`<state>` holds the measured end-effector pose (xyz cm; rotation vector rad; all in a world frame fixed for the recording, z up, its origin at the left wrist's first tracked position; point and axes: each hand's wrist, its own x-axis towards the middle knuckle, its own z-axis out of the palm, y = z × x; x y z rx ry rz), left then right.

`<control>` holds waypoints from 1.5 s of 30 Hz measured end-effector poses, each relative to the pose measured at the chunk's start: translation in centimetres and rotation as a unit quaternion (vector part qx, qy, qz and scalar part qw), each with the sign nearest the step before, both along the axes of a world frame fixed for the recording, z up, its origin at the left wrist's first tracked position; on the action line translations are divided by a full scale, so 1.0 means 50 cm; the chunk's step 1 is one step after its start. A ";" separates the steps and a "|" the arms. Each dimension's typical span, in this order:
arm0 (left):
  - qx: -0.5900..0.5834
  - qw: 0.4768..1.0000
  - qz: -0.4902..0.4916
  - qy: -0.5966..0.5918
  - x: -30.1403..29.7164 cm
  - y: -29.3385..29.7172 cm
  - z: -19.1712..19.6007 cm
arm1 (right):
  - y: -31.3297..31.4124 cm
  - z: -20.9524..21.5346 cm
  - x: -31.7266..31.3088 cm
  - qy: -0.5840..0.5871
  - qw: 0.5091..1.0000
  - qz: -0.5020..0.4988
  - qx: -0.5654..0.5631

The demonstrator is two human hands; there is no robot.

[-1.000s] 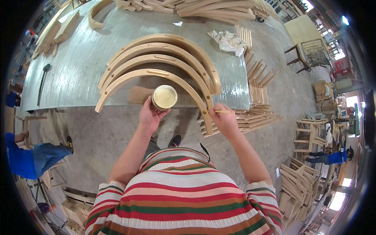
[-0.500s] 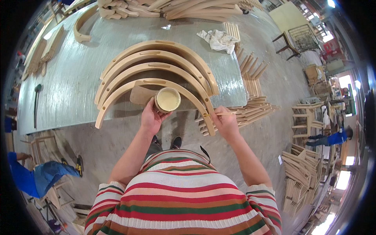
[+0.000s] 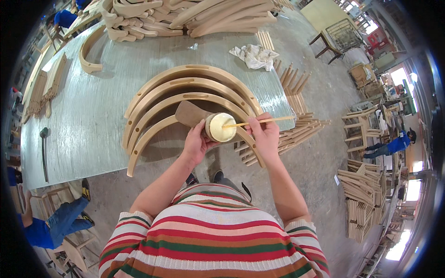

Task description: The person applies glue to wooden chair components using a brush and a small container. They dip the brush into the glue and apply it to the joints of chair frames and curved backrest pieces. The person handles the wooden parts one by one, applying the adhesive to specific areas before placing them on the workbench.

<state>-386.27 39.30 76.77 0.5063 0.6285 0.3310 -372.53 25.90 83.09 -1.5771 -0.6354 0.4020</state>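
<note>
My left hand [image 3: 198, 144] is wrapped around an open, round cup [image 3: 209, 129] from its left and near side, fingers beneath and around the wall, keeping the mouth turned up toward me, likely so the cream-coloured liquid [image 3: 226, 133] inside does not spill. My right hand [image 3: 265, 136], just right of the cup, pinches a thin wooden stick [image 3: 279, 119] between thumb and fingers. The stick's left end dips into the liquid and its other end juts out past my knuckles; gripping it partway along probably gives me close control of the tip. A flat brown piece [image 3: 190, 114] reaches from behind the cup, beyond my left fingers; I cannot tell whether it is joined to the cup. Past both hands, four slotted wooden arches [image 3: 194, 96] stand nested one behind another, their slots and round holes facing up, which seems to leave those openings within easy reach. The nearest arch's right end passes close below my right hand. They rest on a plastic-covered table [image 3: 95, 116], and a crumpled white cloth [image 3: 257, 56] lies beyond my right hand, near the table's right edge.
</note>
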 end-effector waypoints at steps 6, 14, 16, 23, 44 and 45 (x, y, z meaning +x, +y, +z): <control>-0.002 1.000 0.012 -0.008 -0.011 0.026 -0.012 | -0.009 -0.033 0.017 0.336 0.927 0.009 0.168; -0.002 0.999 0.049 -0.008 0.054 0.017 0.018 | 0.011 -0.104 0.062 0.488 0.860 -0.042 0.144; 0.001 0.999 0.049 -0.009 0.072 0.012 0.017 | 0.022 -0.098 0.079 0.475 0.868 -0.055 0.134; -0.019 0.992 0.125 -0.012 0.073 0.015 0.006 | 0.028 -0.021 0.197 0.129 0.987 -0.024 0.095; -0.023 0.966 0.257 0.025 -0.039 -0.022 -0.020 | 0.095 -0.070 0.254 -0.380 0.900 0.162 -0.143; -0.021 0.965 0.259 0.022 -0.042 -0.022 -0.021 | 0.104 -0.064 0.249 -0.378 0.901 0.169 -0.132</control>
